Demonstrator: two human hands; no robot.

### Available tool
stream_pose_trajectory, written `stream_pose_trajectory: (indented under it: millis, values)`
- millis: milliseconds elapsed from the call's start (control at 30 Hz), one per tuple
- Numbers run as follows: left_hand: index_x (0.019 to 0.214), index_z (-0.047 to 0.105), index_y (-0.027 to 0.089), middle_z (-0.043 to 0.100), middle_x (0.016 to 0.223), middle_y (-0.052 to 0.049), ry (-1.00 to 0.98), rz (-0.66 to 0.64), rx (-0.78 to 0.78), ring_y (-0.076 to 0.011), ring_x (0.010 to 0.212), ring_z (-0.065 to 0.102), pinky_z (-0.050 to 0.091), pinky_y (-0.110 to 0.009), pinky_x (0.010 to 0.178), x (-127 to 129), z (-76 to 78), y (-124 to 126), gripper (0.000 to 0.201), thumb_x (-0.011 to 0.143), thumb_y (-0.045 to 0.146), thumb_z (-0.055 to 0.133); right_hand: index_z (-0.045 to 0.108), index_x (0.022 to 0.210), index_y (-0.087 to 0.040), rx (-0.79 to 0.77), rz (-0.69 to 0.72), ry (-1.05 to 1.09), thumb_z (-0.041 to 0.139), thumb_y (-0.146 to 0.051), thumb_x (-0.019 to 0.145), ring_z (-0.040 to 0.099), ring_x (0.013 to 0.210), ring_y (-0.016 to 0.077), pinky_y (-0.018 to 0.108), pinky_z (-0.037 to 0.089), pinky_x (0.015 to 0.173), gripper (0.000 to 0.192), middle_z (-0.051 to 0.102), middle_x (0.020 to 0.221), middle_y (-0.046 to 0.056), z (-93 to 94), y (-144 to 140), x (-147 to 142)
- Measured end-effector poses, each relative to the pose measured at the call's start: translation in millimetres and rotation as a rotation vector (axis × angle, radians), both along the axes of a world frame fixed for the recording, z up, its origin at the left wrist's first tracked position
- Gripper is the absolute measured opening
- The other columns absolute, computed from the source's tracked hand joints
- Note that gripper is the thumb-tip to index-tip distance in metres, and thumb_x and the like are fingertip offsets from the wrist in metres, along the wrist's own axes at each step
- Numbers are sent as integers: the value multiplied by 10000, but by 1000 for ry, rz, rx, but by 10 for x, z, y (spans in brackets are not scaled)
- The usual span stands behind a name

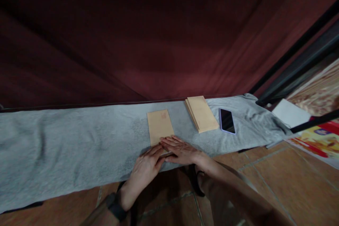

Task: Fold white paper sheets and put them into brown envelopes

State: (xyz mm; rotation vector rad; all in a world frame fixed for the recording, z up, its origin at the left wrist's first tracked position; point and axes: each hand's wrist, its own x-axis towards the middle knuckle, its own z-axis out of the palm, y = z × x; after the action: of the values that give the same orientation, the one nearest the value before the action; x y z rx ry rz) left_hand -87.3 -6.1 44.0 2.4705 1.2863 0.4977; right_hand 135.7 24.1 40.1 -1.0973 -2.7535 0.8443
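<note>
A tan paper envelope lies on the grey cloth, with small reddish print near its far right corner. Both hands press down on its near end and cover part of it. My left hand rests there with fingers stretched out, pointing away to the right. My right hand lies flat from the other side, its fingertips meeting those of the left. Between the thumbs a pale near edge of the envelope shows. To the right sits a stack of similar tan envelopes, which neither hand touches.
A phone with a light purple case lies right of the stack. Grey cloth covers the long narrow surface. Dark red fabric hangs behind it. Dark metal bars and a colourful printed package are at the right, above floor tiles.
</note>
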Motion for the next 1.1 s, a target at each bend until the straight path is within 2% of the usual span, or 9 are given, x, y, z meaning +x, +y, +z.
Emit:
stream_pose_trajectory:
  millis: [133,267,367,467,667,867,967,1100]
  values:
    - [1209,677,236,705,1286,-48,-81,63,-3,-203,1173,667,541,-356,1016,-63,-15,198,327,960,248,465,186,1611,-177,1,30,20,468,-537,1016,99,1559,179,387,33,1281,751,145,1680,94,-17,-35,52]
    - [1455,497,165,493,1539,-115,-9,133,119,-235,1424,458,377,-440,1190,-57,-175,511,487,1016,339,381,191,1611,-182,4,34,26,495,-513,1011,109,1558,194,404,50,1281,749,150,1679,95,-84,-29,64]
    - [1531,389,150,388,1605,-124,74,158,140,-253,1499,332,303,-487,1226,-33,-310,721,547,1030,360,329,218,1607,-217,8,25,32,512,-475,1014,137,1554,194,413,77,1281,710,191,1673,72,-109,-32,76]
    - [1534,391,150,394,1603,-118,130,185,148,-258,1515,294,279,-494,1233,0,-371,875,554,1033,366,296,247,1599,-245,1,28,38,522,-451,1015,152,1551,184,404,83,1281,678,224,1667,47,-111,-39,100]
    - [1526,419,162,418,1591,-95,202,230,154,-270,1517,288,237,-504,1242,160,-338,1056,558,1028,357,261,306,1580,-262,12,47,69,526,-405,1020,196,1541,171,396,122,1276,619,276,1651,38,-132,-53,143]
    - [1536,409,191,399,1604,-60,195,173,169,-256,1518,289,216,-476,1250,345,-343,1150,557,1019,351,280,363,1557,-238,46,63,86,538,-354,1017,225,1533,173,405,154,1272,579,319,1635,43,-139,-77,158]
    - [1537,406,223,406,1601,-38,180,126,172,-241,1510,308,222,-473,1248,372,-362,1179,548,1016,358,301,388,1544,-257,55,66,81,557,-339,1008,234,1530,171,404,177,1266,569,337,1627,36,-119,-84,155]
    - [1537,400,199,418,1594,-50,182,53,185,-216,1498,334,220,-453,1252,380,-390,1176,543,1026,346,288,434,1518,-242,51,59,95,543,-314,1014,264,1519,166,399,183,1262,521,365,1615,36,-71,-97,146]
